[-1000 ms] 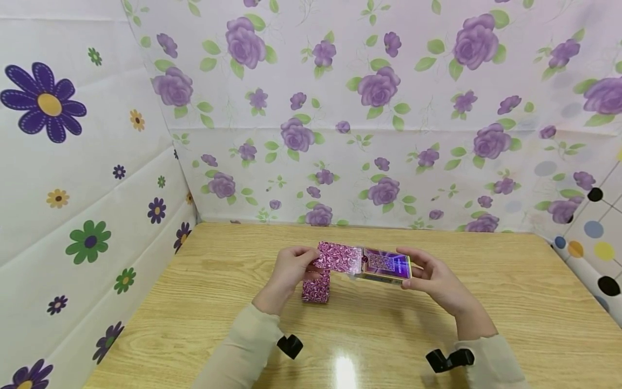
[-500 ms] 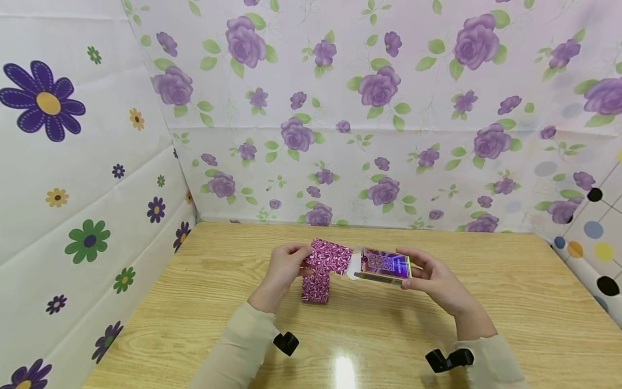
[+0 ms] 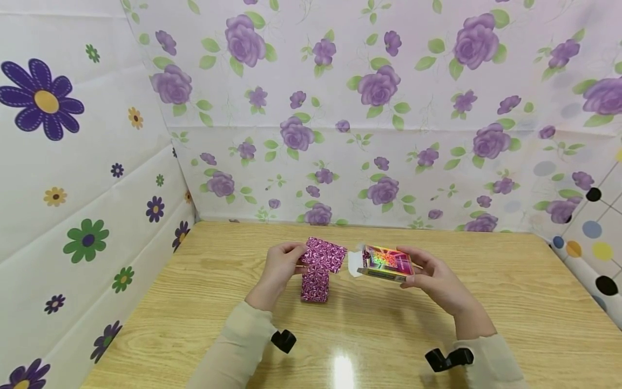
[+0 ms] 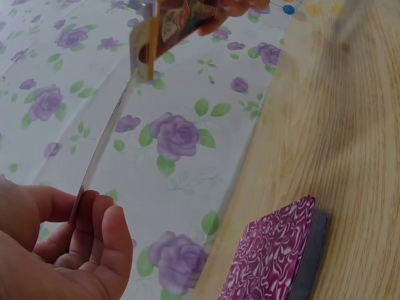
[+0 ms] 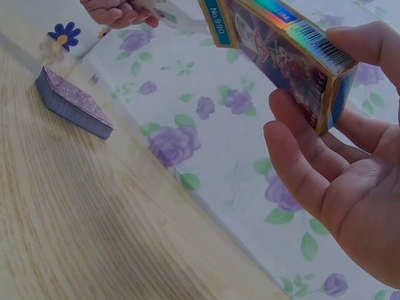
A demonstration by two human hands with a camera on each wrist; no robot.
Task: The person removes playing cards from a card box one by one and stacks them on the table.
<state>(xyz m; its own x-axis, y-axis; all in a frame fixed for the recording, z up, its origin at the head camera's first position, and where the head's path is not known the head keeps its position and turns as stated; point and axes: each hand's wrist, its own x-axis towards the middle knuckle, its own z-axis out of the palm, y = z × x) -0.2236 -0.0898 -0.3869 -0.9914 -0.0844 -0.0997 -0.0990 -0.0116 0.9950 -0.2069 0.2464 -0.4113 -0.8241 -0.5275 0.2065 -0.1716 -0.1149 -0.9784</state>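
box (image 3: 387,261) in right fingers (image 5: 300,165), card (image 3: 324,254) just outside

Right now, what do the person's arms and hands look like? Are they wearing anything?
The left hand and right hand are bare, with no gloves. The left sleeve and right sleeve are plain cream, and the left one looks softly wrinkled. A small, chunky black piece sticks out by each cuff, one left, one right. I can't make out any writing on them.
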